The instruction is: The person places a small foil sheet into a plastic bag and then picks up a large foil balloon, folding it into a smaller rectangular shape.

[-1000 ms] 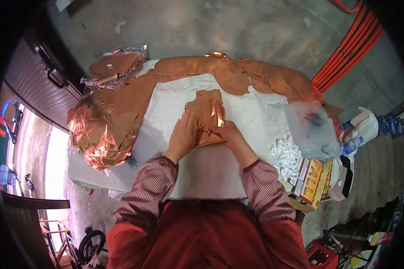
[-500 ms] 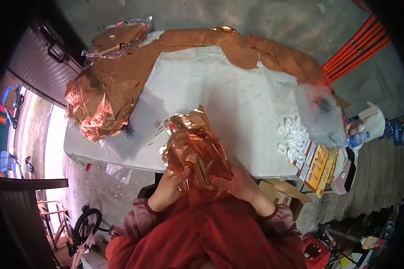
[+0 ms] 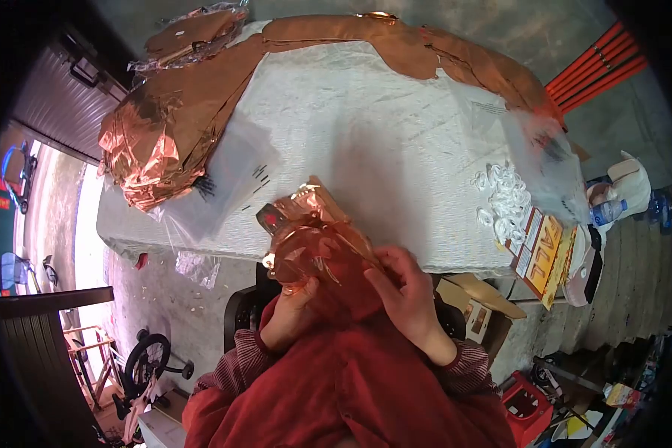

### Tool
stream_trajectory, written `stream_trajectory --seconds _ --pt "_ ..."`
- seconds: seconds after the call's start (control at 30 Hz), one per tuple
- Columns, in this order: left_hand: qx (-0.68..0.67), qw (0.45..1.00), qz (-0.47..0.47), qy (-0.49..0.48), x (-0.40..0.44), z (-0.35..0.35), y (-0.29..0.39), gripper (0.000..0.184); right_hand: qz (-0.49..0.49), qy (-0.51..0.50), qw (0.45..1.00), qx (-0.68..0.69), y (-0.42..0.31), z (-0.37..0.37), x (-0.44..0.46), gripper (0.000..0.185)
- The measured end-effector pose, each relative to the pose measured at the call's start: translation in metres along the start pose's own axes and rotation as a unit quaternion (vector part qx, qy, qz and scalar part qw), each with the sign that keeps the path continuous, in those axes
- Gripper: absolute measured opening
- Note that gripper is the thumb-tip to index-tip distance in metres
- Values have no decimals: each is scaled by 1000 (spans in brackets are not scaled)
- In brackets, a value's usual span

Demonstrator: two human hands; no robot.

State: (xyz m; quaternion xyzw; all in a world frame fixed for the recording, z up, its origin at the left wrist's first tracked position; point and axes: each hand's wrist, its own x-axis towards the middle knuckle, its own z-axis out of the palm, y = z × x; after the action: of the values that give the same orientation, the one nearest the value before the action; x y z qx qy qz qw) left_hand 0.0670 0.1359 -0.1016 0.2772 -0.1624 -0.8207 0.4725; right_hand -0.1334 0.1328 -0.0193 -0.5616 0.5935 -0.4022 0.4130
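Observation:
A shiny copper-coloured foil piece (image 3: 325, 250), crinkled and partly see-through, is held over the table's near edge and my lap. At its lower left corner, my left hand (image 3: 293, 308) is closed on it, with the thumb on top. My right hand (image 3: 407, 295) has its thumb and bent fingers at the foil's right edge, closed around that edge. A small dark patch with a red spot (image 3: 271, 218) shows at the foil's upper left. Below the hands lies the red cloth (image 3: 343, 373) of my clothing.
On the white-covered table (image 3: 328, 112) lie a crumpled copper foil heap (image 3: 145, 153), flat brown sheets (image 3: 317, 30), clear plastic bags (image 3: 235, 160) and white coiled pieces (image 3: 504, 198). A yellow printed packet (image 3: 549, 257) overhangs the right edge. An open cardboard box (image 3: 478, 310) stands below.
My right hand has shifted up and right along the foil's edge, its fingers now raised into view. The foil has tilted left and looks flatter. The table sits higher in view.

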Motion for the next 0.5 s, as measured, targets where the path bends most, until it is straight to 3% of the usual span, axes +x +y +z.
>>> stream_trajectory --seconds 0.07,0.13,0.3,0.37,0.47,0.5 --pt "-15 998 -37 -53 3 -4 1 59 27 8 999 21 -1 -3 -1 26" --pt "8 998 -39 -46 4 4 4 61 107 -14 994 18 -4 -7 2 23" --pt "22 992 -69 -100 15 -31 -9 63 83 12 996 41 -11 4 9 22" --pt "21 991 -90 -99 16 -33 -9 64 31 17 999 -16 -8 6 12 20" --pt "1 984 -128 -125 19 -36 -9 63 30 -8 997 -76 -14 0 18 18" --pt "23 984 -122 -129 19 -36 -8 65 -24 -11 993 -117 -10 -2 20 19"
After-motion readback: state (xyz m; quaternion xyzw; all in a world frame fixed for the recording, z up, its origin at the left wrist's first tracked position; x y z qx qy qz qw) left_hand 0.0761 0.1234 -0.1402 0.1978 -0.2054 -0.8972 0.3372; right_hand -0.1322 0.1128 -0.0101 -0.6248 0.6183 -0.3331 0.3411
